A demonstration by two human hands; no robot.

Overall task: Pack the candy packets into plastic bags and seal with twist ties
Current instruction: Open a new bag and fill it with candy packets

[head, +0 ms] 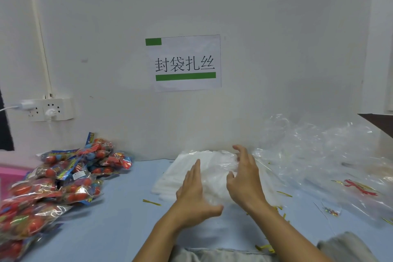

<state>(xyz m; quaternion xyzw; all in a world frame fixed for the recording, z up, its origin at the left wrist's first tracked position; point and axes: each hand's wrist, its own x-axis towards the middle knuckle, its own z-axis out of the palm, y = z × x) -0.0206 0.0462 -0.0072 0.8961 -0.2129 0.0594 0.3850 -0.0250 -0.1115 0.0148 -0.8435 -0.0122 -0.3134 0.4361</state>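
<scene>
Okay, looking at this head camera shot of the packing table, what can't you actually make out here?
Head view only:
- Candy packets: motion blur smears the print, and the left edge cuts the pile off.
- Stack of plastic bags: the left hand and right hand cover part of it; the count is unreadable.
- Crumpled clear plastic: layers overlap, and the right edge crops it.
- Twist ties: too small for detail.

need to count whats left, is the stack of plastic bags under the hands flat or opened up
Flat. The stack of plastic bags lies in a neat pile, nothing inside.
</scene>
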